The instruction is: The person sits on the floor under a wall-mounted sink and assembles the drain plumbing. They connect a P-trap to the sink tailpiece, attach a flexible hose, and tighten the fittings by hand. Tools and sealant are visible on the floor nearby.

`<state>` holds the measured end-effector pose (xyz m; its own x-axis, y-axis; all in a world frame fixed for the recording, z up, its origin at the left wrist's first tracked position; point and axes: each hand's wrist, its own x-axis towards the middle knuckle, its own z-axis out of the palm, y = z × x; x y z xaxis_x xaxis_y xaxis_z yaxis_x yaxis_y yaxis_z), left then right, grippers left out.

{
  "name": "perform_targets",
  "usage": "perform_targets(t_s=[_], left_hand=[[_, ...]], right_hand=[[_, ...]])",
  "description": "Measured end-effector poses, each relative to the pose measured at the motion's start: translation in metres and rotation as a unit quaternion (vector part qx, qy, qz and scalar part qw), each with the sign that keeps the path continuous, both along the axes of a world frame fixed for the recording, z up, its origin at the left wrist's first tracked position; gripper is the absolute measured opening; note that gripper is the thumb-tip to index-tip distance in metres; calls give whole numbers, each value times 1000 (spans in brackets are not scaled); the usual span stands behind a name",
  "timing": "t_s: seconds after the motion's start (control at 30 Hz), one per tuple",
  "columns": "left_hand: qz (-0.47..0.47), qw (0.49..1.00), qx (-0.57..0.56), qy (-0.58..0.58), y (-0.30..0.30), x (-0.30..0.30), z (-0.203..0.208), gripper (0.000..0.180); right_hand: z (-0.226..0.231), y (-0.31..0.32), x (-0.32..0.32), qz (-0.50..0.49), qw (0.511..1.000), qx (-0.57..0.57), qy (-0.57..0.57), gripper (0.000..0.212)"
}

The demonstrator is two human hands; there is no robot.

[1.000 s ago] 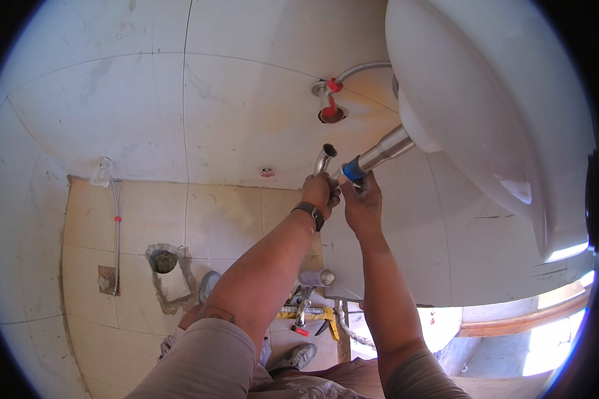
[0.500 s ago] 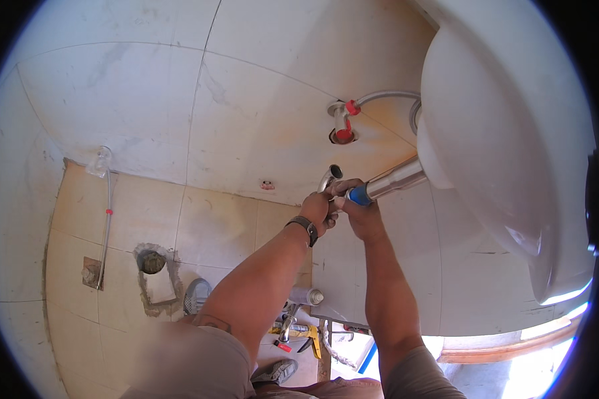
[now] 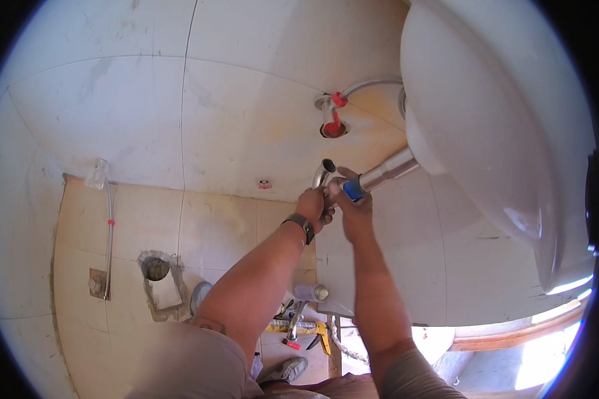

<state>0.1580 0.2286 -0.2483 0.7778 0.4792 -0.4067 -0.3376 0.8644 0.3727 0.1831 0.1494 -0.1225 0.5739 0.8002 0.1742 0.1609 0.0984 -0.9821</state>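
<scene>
My left hand (image 3: 311, 205), with a watch at its wrist, grips a curved chrome drain trap (image 3: 323, 171) whose open end points up toward the wall. My right hand (image 3: 354, 207) closes around the joint beside it, at a blue collar (image 3: 354, 189). From that collar a straight chrome drain pipe (image 3: 389, 168) slants up to the underside of the white washbasin (image 3: 472, 120). My fingers hide most of the joint between trap and pipe.
Above the trap, a chrome valve (image 3: 329, 110) with red fittings feeds a grey hose (image 3: 373, 83) behind the basin. A square-edged floor hole (image 3: 156, 269) lies at left, near a hanging hose (image 3: 110, 239). By my feet are a spray can (image 3: 311, 292) and a yellow caulking gun (image 3: 324, 338).
My view has shifted slightly, so the basin sits further left. Both hands stay at the joint; my right hand's fingers have changed position around the blue collar.
</scene>
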Motion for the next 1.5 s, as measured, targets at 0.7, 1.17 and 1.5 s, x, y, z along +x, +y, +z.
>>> perform_targets(t_s=[0.7,1.17,1.5], left_hand=[[2,999,-28,39,-4,-17,34,15],[118,895,418,99,1,6,-19,14],[-4,997,-7,73,-4,-18,41,18]], right_hand=[[-10,2,-2,-44,998,-21,31,41],[-32,16,-8,-143,989,11,-23,17],[8,-8,25,100,994,-27,-29,63]])
